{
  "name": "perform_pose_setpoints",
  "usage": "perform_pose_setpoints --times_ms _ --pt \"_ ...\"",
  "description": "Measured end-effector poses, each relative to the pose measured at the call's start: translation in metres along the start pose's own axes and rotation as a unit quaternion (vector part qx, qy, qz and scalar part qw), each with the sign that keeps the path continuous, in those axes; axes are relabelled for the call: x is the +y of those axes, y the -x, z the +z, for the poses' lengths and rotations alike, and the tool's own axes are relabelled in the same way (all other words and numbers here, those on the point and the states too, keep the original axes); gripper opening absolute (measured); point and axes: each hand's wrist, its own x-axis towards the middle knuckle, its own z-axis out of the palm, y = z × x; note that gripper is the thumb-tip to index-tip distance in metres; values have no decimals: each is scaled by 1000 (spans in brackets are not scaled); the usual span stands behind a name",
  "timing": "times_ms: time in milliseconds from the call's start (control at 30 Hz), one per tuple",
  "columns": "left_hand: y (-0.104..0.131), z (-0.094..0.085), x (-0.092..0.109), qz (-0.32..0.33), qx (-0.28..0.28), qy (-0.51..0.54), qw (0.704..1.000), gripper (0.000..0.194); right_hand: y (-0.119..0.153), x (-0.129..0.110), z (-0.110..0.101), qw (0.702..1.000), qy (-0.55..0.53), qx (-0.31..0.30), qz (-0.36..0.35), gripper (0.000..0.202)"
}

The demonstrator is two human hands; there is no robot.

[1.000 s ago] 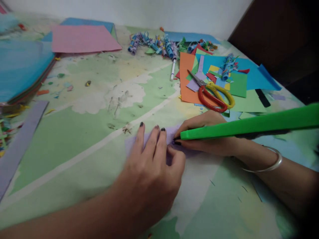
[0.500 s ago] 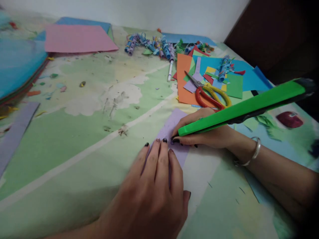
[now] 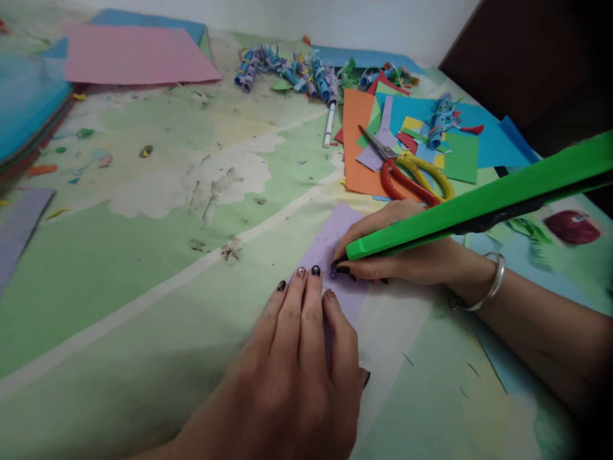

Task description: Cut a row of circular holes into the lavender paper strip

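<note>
My left hand [image 3: 301, 364] lies flat, its fingers spread a little, on a purple paper strip [image 3: 335, 233] on the patterned table cover [image 3: 158, 319]. Just right of those fingertips, my right hand [image 3: 397, 249] grips a long green cutter [image 3: 479, 201], which slants up to the right edge of the view. Beneath the right fingertips is a small purple curl, partly hidden by them. Scissors [image 3: 407, 166] with red and yellow handles rest beyond the right hand, partly over an orange sheet [image 3: 357, 128].
Curled paper pieces [image 3: 292, 73] and a white pen [image 3: 329, 124] lie at the back. Pink paper [image 3: 138, 56] and a blue stack [image 3: 29, 102] are at the left, with scraps nearby. Blue and green sheets [image 3: 460, 156] lie at the right.
The view has shifted slightly, so the background items sit a little higher. Both hands keep nearly the same pose on the strip.
</note>
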Motion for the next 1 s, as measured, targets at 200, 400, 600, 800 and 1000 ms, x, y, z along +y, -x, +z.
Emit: perform_pose_setpoints --times_ms 200,400,600,800,1000 --pt "0 1 1 -8 6 8 1000 48 0 3 3 1000 13 23 -2 10" --pt "-3 -1 0 -14 20 11 1000 46 -1 7 3 998 32 20 -47 15" --pt "2 -7 13 -71 26 48 996 58 -1 5 3 987 104 32 -114 11" --pt "6 -9 15 -37 44 60 997 42 -5 7 0 994 42 -11 -104 18" --pt "-7 0 1 -31 46 62 997 54 -8 8 -4 995 47 -30 -84 17"
